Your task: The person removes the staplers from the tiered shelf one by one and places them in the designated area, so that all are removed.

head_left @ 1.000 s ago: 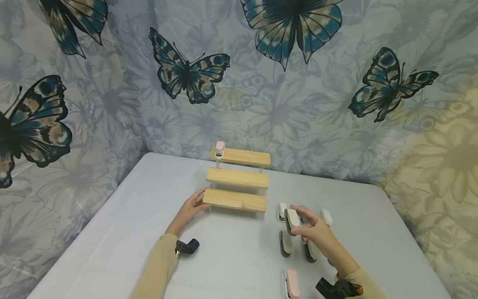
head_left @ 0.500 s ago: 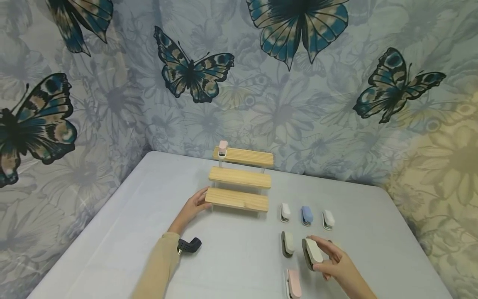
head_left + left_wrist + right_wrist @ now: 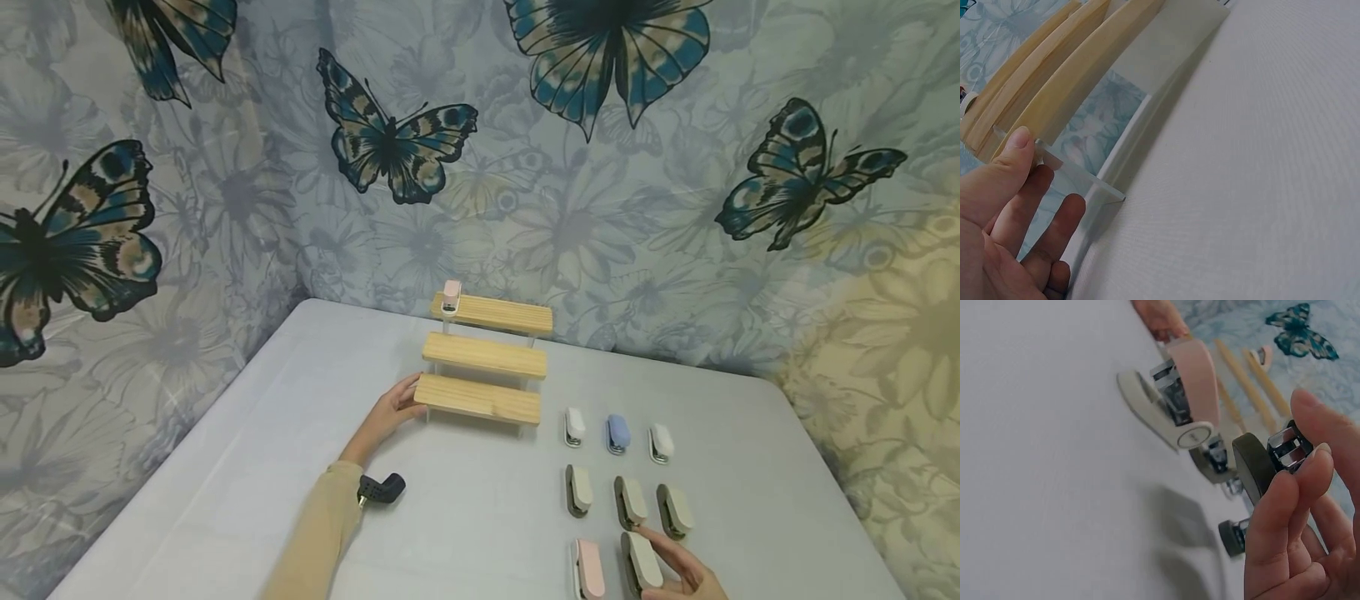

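Note:
At the left end of a three-tier wooden display stand [image 3: 480, 398], my left hand [image 3: 384, 419] pinches the lowest board. In the left wrist view its thumb [image 3: 1016, 150] lies on the board's edge and a finger bends beneath, by the clear support. My right hand [image 3: 686, 575] grips a stapler [image 3: 643, 563] with a cream top and dark green base, tilted above the table in the right wrist view. Beside it lies a pink stapler [image 3: 590, 569]. Just behind are cream-and-green staplers [image 3: 632, 502] in a row.
Farther back stand a white stapler [image 3: 574, 426], a blue one [image 3: 618, 433] and another white stapler [image 3: 661, 442]. A small pink stapler [image 3: 451, 296] sits on the top board's left end. Butterfly-patterned cloth [image 3: 585, 233] hangs behind the white table [image 3: 450, 517].
My right hand has carried the held stapler toward the front right, from near the white and blue staplers to beside the pink one. The left hand stays on the stand.

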